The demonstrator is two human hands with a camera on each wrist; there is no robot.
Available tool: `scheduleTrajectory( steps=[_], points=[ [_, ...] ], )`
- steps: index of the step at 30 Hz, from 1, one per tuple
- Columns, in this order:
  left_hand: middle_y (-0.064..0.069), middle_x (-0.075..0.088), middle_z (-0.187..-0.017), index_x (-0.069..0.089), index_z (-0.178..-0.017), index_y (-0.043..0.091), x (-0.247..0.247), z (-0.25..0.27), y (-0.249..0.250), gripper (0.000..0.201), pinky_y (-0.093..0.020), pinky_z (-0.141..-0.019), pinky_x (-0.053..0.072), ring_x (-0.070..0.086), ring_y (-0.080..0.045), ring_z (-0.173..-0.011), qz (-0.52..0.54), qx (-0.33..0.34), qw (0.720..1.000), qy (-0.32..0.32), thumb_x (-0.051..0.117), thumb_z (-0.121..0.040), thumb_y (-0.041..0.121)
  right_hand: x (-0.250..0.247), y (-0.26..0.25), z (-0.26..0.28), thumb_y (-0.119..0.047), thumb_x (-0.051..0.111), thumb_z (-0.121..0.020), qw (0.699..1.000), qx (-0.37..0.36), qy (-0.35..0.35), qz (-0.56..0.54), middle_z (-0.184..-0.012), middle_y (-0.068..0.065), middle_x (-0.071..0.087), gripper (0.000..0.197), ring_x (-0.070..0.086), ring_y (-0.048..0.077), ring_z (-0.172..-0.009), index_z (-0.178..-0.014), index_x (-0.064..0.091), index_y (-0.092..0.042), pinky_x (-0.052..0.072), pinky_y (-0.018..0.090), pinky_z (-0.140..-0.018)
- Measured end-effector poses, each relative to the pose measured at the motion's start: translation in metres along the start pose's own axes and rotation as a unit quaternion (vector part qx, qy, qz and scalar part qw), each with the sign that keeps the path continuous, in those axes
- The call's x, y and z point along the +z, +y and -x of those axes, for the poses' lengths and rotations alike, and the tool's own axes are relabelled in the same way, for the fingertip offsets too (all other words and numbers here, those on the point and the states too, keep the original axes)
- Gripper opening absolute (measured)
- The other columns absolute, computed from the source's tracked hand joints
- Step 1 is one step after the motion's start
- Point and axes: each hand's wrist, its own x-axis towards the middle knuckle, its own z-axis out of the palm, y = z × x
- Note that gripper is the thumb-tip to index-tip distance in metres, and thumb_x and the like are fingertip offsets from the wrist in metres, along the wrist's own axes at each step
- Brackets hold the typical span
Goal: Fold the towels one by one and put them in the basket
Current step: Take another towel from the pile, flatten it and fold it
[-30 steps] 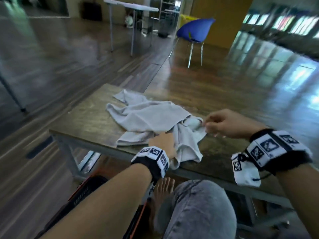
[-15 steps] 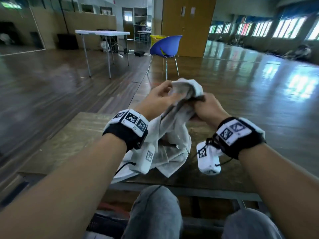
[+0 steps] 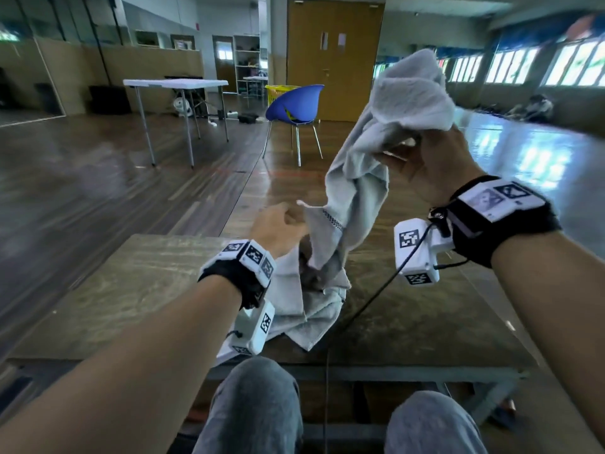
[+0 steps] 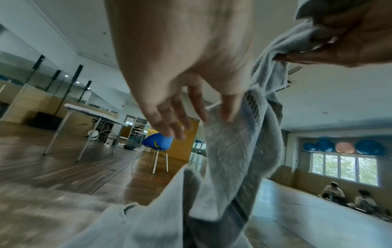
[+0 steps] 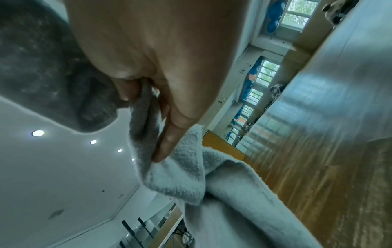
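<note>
Daylight from the row of tall windows (image 3: pixel 530 65) at the right glares across the glossy wooden floor (image 3: pixel 540 158), small round ceiling lights (image 5: pixel 37 133) glow in the right wrist view, and wide-angle bending and motion blur smear every frame's edges.

A low, worn brown wooden table (image 3: pixel 131 290) on a grey metal frame is seen; the lower folds of a crumpled pale grey terry towel (image 3: pixel 314 309) are spread on it.

Grey towel (image 3: pixel 357 188) crumpled, hanging, lower end on table (image 3: pixel 131 290)
</note>
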Motion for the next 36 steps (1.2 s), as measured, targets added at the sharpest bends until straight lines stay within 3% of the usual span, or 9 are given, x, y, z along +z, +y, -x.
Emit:
scheduleTrajectory(
  steps=[4,10,15,18,23,26,30,33,36],
  points=[
    [0.006,0.067,-0.114,0.058,-0.125,0.020,0.022,0.003,0.043,0.073,-0.027,-0.083,0.054,0.065,-0.010,-0.099,0.043,0.069,0.986,-0.147,0.080,-0.068,0.059,-0.011,-0.006,0.006,-0.012,0.058,-0.099,0.999,0.003,-0.031,0.011,-0.114,0.019,0.065,0.040,0.071,0.034,-0.098,-0.136,0.051,0.001,0.059,0.050,-0.088],
    [-0.016,0.071,-0.099,0.069,-0.099,0.001,0.077,-0.009,0.071,0.040,-0.029,-0.065,0.045,0.067,-0.033,-0.090,-0.027,-0.027,0.995,-0.096,0.060,-0.091,0.039,-0.039,0.017,0.000,-0.011,0.057,-0.099,0.986,-0.017,0.077,0.144,-0.111,0.014,0.068,0.021,0.067,0.034,-0.109,-0.119,0.061,-0.006,0.058,0.044,-0.091],
    [-0.026,0.069,-0.083,0.073,-0.079,-0.001,0.109,-0.015,0.054,0.034,-0.030,-0.064,0.044,0.067,-0.039,-0.082,0.078,-0.087,0.986,-0.116,0.061,-0.089,0.029,-0.109,0.077,0.029,-0.024,0.070,-0.090,0.848,0.166,0.031,0.502,-0.078,0.003,0.066,0.020,0.060,0.009,-0.061,-0.098,0.067,-0.005,0.049,0.020,-0.055],
    [-0.010,0.059,-0.066,0.060,-0.059,0.013,0.130,-0.011,0.047,0.029,-0.034,-0.067,0.046,0.058,-0.028,-0.074,0.123,-0.086,0.977,-0.153,0.065,-0.086,0.024,-0.140,0.116,0.059,-0.041,0.075,-0.084,0.743,0.232,0.002,0.628,-0.126,0.018,0.059,0.077,0.061,0.028,-0.106,-0.138,0.040,0.001,0.048,0.029,-0.081],
    [-0.009,0.075,-0.102,0.074,-0.101,0.027,0.158,0.004,0.057,0.018,-0.040,-0.090,0.054,0.069,-0.022,-0.092,0.196,0.007,0.933,-0.301,0.067,-0.087,0.018,-0.149,0.164,0.093,-0.039,0.073,-0.080,0.816,0.154,0.026,0.556,-0.143,0.012,0.047,0.093,0.055,0.028,-0.115,-0.152,0.014,-0.039,0.047,0.044,-0.092],
    [0.002,0.074,-0.102,0.068,-0.114,0.032,0.168,0.009,0.063,0.030,-0.014,-0.074,0.052,0.067,-0.005,-0.085,0.213,0.049,0.901,-0.374,0.065,-0.090,0.014,-0.154,0.177,0.103,-0.035,0.071,-0.082,0.826,0.085,0.098,0.548,-0.136,0.009,0.046,0.095,0.055,0.027,-0.103,-0.145,0.004,-0.060,0.048,0.043,-0.080],
    [0.020,0.068,-0.091,0.061,-0.132,0.021,0.171,0.018,0.068,0.047,0.000,-0.068,0.043,0.062,0.017,-0.078,0.190,0.094,0.880,-0.425,0.074,-0.087,0.016,-0.173,0.161,0.097,-0.029,0.072,-0.077,0.832,0.001,0.125,0.541,-0.123,0.001,0.060,0.072,0.059,0.025,-0.110,-0.135,0.037,-0.054,0.049,0.039,-0.084],
    [0.025,0.068,-0.100,0.058,-0.133,0.027,0.171,0.024,0.073,0.058,-0.001,-0.076,0.044,0.062,0.014,-0.094,0.154,0.137,0.862,-0.462,0.080,-0.080,0.018,-0.186,0.148,0.090,-0.028,0.070,-0.074,0.800,-0.008,0.130,0.586,-0.091,-0.006,0.065,0.022,0.061,0.019,-0.090,-0.090,0.058,-0.036,0.043,0.032,-0.067],
    [0.014,0.063,-0.120,0.051,-0.139,0.030,0.178,0.024,0.074,0.075,-0.017,-0.093,0.048,0.060,0.002,-0.109,0.048,0.229,0.885,-0.403,0.085,-0.074,0.020,-0.193,0.145,0.084,-0.028,0.063,-0.079,0.797,0.028,0.150,0.585,-0.079,-0.004,0.067,0.009,0.062,0.020,-0.083,-0.085,0.065,-0.034,0.045,0.031,-0.064]
  ],
)
